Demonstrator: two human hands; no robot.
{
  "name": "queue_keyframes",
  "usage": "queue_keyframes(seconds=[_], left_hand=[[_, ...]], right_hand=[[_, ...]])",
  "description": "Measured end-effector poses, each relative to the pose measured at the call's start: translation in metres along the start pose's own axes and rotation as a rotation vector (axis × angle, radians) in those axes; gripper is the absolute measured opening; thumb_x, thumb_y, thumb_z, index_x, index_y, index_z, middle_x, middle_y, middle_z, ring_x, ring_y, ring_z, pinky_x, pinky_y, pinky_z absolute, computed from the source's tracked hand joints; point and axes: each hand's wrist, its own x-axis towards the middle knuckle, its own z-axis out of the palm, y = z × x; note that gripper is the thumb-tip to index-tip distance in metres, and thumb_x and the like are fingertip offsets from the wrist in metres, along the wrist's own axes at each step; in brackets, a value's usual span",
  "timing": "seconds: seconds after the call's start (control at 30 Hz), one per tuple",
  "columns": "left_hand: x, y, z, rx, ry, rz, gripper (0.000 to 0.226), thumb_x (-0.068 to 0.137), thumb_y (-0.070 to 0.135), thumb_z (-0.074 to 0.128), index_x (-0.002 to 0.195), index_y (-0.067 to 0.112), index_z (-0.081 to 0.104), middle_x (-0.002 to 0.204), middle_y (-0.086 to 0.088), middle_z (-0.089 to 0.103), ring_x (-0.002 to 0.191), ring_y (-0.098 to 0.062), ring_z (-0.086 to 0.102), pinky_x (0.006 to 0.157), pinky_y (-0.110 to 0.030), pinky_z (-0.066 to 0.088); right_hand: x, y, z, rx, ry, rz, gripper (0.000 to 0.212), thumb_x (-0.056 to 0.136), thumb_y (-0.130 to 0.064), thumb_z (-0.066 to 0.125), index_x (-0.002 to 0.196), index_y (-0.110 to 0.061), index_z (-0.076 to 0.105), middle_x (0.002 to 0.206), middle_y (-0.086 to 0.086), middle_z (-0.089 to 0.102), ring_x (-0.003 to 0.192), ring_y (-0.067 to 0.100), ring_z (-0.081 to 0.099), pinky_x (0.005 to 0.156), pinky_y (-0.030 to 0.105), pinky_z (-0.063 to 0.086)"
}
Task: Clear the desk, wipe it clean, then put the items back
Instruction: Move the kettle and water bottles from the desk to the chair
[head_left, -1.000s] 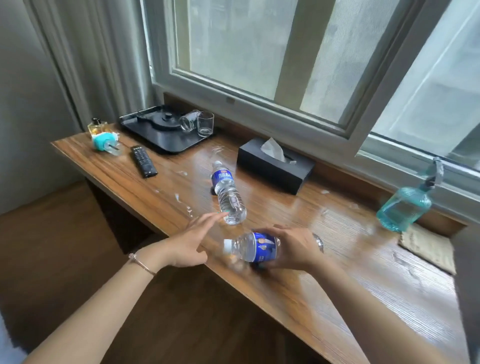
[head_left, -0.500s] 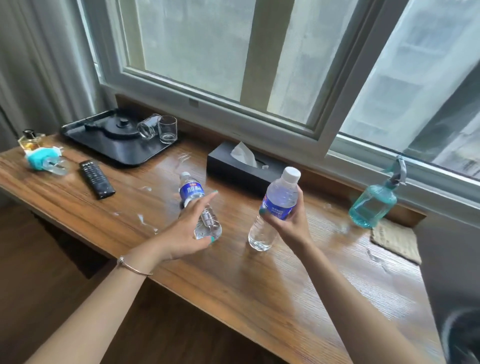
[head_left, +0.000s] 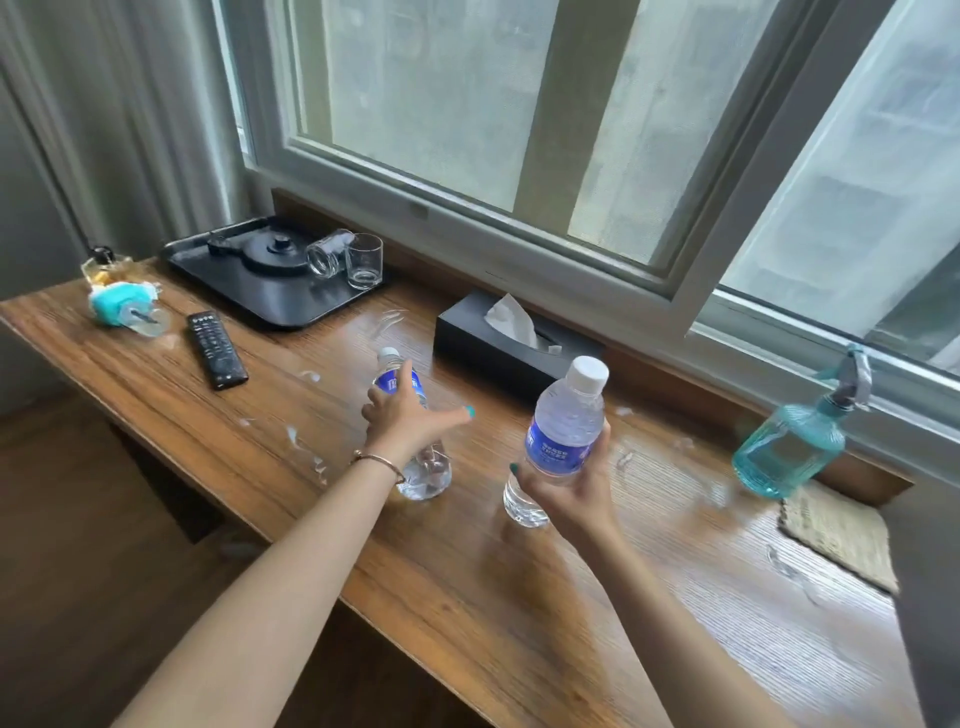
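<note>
Now the right hand (head_left: 569, 486) is gripping the raised bottle (head_left: 561, 439) it lifted off the tabletop (head_left: 519, 597), while the left hand (head_left: 402, 423) is closing round the lying bottle (head_left: 415, 457), so clearing is beginning.

Desk tally: two water bottles, two glasses, singles of the rest

Two water bottles: one upright at 5 o'clock of mid-desk (head_left: 563, 441), one lying at centre (head_left: 410, 431). Two glasses on the single black tray (head_left: 270, 301) at 11 o'clock: one upright (head_left: 364, 261), one tipped over (head_left: 326, 253). One kettle (head_left: 275, 254), one remote (head_left: 216, 349), one tissue box (head_left: 498, 348), one teal spray bottle (head_left: 795, 447) at 3 o'clock, one woven mat (head_left: 841, 535), two hands.
</note>
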Motion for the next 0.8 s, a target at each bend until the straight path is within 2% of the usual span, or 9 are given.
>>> queue_keyframes(seconds=[0.17, 0.33, 0.37, 0.47, 0.53, 0.6, 0.67, 0.73, 0.8], left_hand=[[0.007, -0.007, 0.013, -0.001, 0.110, -0.080, 0.100, 0.070, 0.025, 0.072, 0.147, 0.038, 0.009, 0.133, -0.021, 0.033, 0.116, -0.040, 0.039, 0.096, -0.045, 0.042], [0.004, -0.019, 0.007, -0.481, 0.178, 0.122, 0.092, 0.066, 0.010, 0.075, 0.141, 0.041, 0.030, 0.123, -0.007, 0.051, 0.084, -0.016, 0.060, 0.067, -0.019, 0.050], [-0.002, -0.020, 0.005, -0.563, 0.202, 0.230, 0.095, 0.065, 0.008, 0.074, 0.141, 0.043, 0.030, 0.126, -0.004, 0.051, 0.086, -0.014, 0.062, 0.066, -0.016, 0.050], [-0.011, -0.024, 0.004, -0.679, 0.193, 0.530, 0.104, 0.066, 0.004, 0.071, 0.145, 0.049, 0.022, 0.146, 0.000, 0.039, 0.117, -0.020, 0.058, 0.088, -0.031, 0.055], [-0.020, -0.025, 0.005, -0.603, 0.147, 0.642, 0.107, 0.071, 0.009, 0.075, 0.148, 0.048, 0.012, 0.151, 0.011, 0.030, 0.131, -0.011, 0.046, 0.100, -0.025, 0.047], [-0.030, -0.025, 0.008, -0.497, 0.180, 0.722, 0.106, 0.074, 0.018, 0.078, 0.151, 0.038, 0.008, 0.144, 0.023, 0.026, 0.131, 0.007, 0.037, 0.101, -0.011, 0.038], [-0.040, -0.026, 0.013, -0.433, 0.239, 0.754, 0.105, 0.073, 0.015, 0.082, 0.150, 0.027, 0.012, 0.137, 0.017, 0.027, 0.125, 0.019, 0.034, 0.096, -0.001, 0.033], [-0.044, -0.027, 0.014, -0.424, 0.245, 0.782, 0.104, 0.071, 0.010, 0.083, 0.148, 0.025, 0.016, 0.136, 0.006, 0.029, 0.125, 0.020, 0.033, 0.094, 0.000, 0.033], [-0.046, -0.030, 0.010, -0.504, 0.181, 0.781, 0.104, 0.071, 0.021, 0.080, 0.149, 0.041, 0.014, 0.144, 0.016, 0.032, 0.129, 0.007, 0.040, 0.098, -0.010, 0.041]], right_hand=[[0.000, 0.003, 0.001, -0.003, 0.013, -0.012, 0.092, 0.068, -0.007, 0.085, 0.137, -0.027, 0.028, 0.109, -0.010, 0.056, 0.096, 0.001, 0.061, 0.085, 0.022, 0.051], [0.000, 0.006, 0.001, 0.011, 0.006, -0.008, 0.093, 0.068, -0.010, 0.086, 0.128, -0.046, 0.025, 0.112, -0.012, 0.055, 0.098, -0.001, 0.060, 0.083, 0.018, 0.049], [0.001, 0.006, 0.001, 0.008, 0.003, -0.007, 0.094, 0.067, -0.011, 0.087, 0.124, -0.052, 0.024, 0.113, -0.014, 0.054, 0.099, -0.002, 0.060, 0.081, 0.015, 0.048], [0.001, 0.006, 0.000, 0.010, 0.000, -0.016, 0.093, 0.065, -0.015, 0.089, 0.121, -0.054, 0.026, 0.113, -0.016, 0.054, 0.100, -0.005, 0.058, 0.079, 0.013, 0.047], [0.001, 0.007, -0.001, 0.019, 0.002, -0.013, 0.091, 0.062, -0.022, 0.089, 0.121, -0.052, 0.027, 0.113, -0.014, 0.056, 0.100, -0.001, 0.060, 0.081, 0.016, 0.049], [0.001, 0.007, -0.001, 0.026, 0.004, -0.020, 0.089, 0.061, -0.025, 0.087, 0.122, -0.051, 0.028, 0.114, -0.010, 0.057, 0.100, 0.003, 0.061, 0.082, 0.019, 0.051], [-0.001, 0.007, 0.000, 0.023, 0.021, -0.031, 0.089, 0.061, -0.023, 0.088, 0.123, -0.049, 0.030, 0.116, -0.008, 0.057, 0.102, 0.004, 0.061, 0.084, 0.019, 0.051], [-0.004, 0.009, 0.001, 0.031, 0.043, -0.047, 0.089, 0.062, -0.024, 0.088, 0.129, -0.042, 0.032, 0.118, -0.006, 0.057, 0.104, 0.005, 0.061, 0.085, 0.016, 0.051], [-0.005, 0.012, 0.001, 0.047, 0.064, -0.043, 0.092, 0.062, -0.030, 0.086, 0.136, -0.029, 0.032, 0.119, -0.002, 0.057, 0.104, 0.007, 0.061, 0.085, 0.017, 0.051]])
